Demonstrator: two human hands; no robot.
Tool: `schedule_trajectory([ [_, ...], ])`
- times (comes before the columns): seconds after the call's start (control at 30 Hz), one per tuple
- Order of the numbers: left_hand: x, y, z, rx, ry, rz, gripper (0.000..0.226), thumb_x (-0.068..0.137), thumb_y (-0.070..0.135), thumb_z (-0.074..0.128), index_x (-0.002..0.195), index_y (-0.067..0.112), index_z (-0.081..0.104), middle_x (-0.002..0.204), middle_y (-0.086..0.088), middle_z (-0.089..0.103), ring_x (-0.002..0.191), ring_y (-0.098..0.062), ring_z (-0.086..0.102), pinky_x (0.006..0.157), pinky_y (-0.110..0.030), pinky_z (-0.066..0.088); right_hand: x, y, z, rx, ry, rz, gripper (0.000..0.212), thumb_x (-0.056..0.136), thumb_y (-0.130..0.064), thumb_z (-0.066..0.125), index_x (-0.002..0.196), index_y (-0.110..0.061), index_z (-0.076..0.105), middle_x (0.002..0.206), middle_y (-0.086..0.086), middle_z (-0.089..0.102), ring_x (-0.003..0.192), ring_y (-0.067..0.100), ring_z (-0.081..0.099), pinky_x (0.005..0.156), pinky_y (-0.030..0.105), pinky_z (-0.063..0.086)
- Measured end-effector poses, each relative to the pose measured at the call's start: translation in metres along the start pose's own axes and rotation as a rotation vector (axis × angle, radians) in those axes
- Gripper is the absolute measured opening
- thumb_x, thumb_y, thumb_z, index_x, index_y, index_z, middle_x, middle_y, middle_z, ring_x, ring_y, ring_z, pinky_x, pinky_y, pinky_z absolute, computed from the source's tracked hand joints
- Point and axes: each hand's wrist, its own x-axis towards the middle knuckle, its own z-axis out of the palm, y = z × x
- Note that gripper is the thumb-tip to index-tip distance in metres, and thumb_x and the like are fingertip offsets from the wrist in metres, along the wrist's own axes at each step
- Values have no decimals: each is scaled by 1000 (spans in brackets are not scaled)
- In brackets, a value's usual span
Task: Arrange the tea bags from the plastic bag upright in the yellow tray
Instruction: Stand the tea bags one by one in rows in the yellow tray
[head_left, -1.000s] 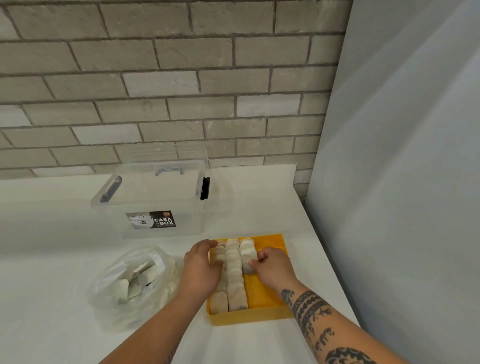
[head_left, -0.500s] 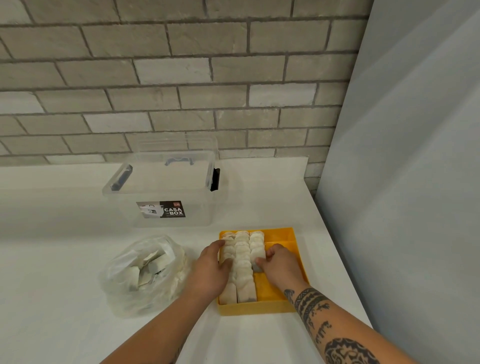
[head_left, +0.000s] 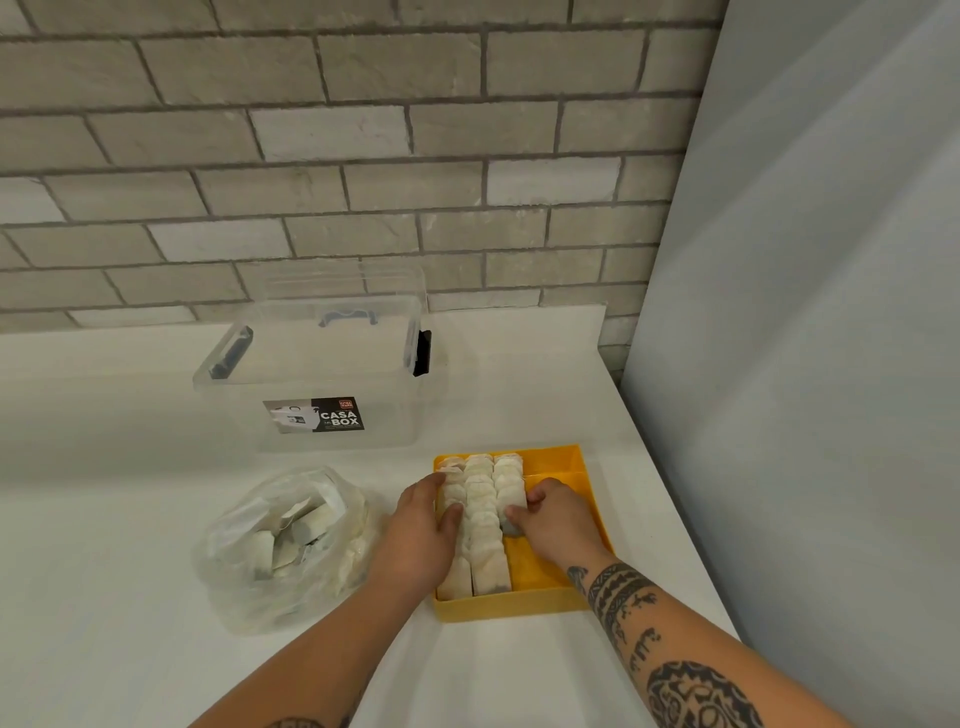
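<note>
The bare left forearm (head_left: 311, 670) and the tattooed right forearm (head_left: 649, 623) both reach forward from below, converging. The left hand (head_left: 421, 530) lies palm down, fingers fairly straight and pointing ahead, its thumb and fingertips resting against the tea bags (head_left: 480, 514) on its right. The right hand (head_left: 558, 519), close beside it, is knuckles up with fingers curled, thumb and forefinger pinching one tea bag (head_left: 511, 501) at its left.

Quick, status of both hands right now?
Left hand: open, fingers pressing the left row of white paper tea bags in the yellow plastic tray.
Right hand: closed, pinching the nearest tea bag of the right row.
</note>
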Motion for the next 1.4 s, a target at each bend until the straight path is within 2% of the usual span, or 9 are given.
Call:
schedule_trajectory([
  [0.27, 12, 13, -30, -56, 78, 81, 35, 101, 27, 56, 134, 17, 59, 142, -2, 53, 127, -21, 54, 106, -29, 40, -4, -34, -14, 43, 127, -91, 35, 93, -36, 68, 122, -19, 60, 118, -2, 65, 99, 12, 58, 82, 24, 45],
  [0.47, 20, 16, -86, -264, 143, 46, 20, 100, 26, 56, 115, 24, 68, 104, 4, 69, 81, -10, 66, 81, -27, 53, -20, -96, -3, 134, 147, -212, 20, 95, -28, 66, 113, -18, 65, 103, -6, 64, 91, 10, 58, 75, 19, 42],
  [0.7, 24, -49, -157, -396, 159, -101, 12, 99, 29, 56, 98, 28, 67, 77, 4, 74, 67, -15, 69, 60, -30, 54, -47, -171, 52, 152, 44, -358, 5, 89, -24, 71, 90, -29, 69, 80, -18, 64, 72, -5, 57, 61, 1, 38],
  [0.83, 18, -99, -175, -205, 224, -84, 8, 94, 21, 63, 98, 27, 66, 89, 5, 72, 82, -18, 66, 63, -18, 44, -60, -194, 103, 147, -115, -391, 9, 89, -21, 70, 88, -30, 69, 81, -15, 65, 71, -6, 58, 62, 0, 38],
  [1.0, 13, -140, -171, 204, 60, -103, 53, 83, 46, 74, 132, 37, 56, 135, 11, 53, 131, -24, 43, 101, -41, 40, -64, -183, 147, 31, -187, -313, 15, 94, -16, 59, 94, -29, 68, 90, -15, 65, 82, 1, 61, 65, 3, 40],
  [1.07, 11, -153, -163, 182, -47, -131, 64, 84, 51, 72, 141, 35, 47, 135, 6, 54, 127, -26, 50, 101, -41, 44, -65, -172, 155, -19, -174, -268, 19, 94, -13, 56, 97, -26, 69, 97, -10, 68, 91, 8, 64, 72, 8, 46],
  [1.17, 8, -173, -152, 152, -63, -110, 44, 92, 40, 64, 131, 23, 54, 117, -2, 65, 110, -28, 61, 89, -39, 51, -71, -159, 160, -47, -115, -256, 20, 95, -13, 56, 107, -21, 71, 106, -6, 72, 97, 9, 66, 84, 16, 49],
  [1.3, 8, -178, -158, 6, -29, -135, 21, 97, 30, 59, 114, 17, 63, 93, 4, 66, 87, -20, 63, 66, -22, 47, -73, -164, 164, -78, -129, -263, 15, 92, -23, 64, 106, -21, 70, 102, -5, 73, 93, 10, 67, 84, 21, 52],
  [1.4, 11, -175, -164, -122, -1, -159, 20, 95, 28, 63, 115, 22, 64, 93, 8, 64, 86, -16, 59, 63, -11, 39, -73, -179, 172, -130, -198, -300, 15, 87, -30, 70, 98, -20, 69, 94, -6, 71, 86, 12, 65, 79, 28, 53],
])
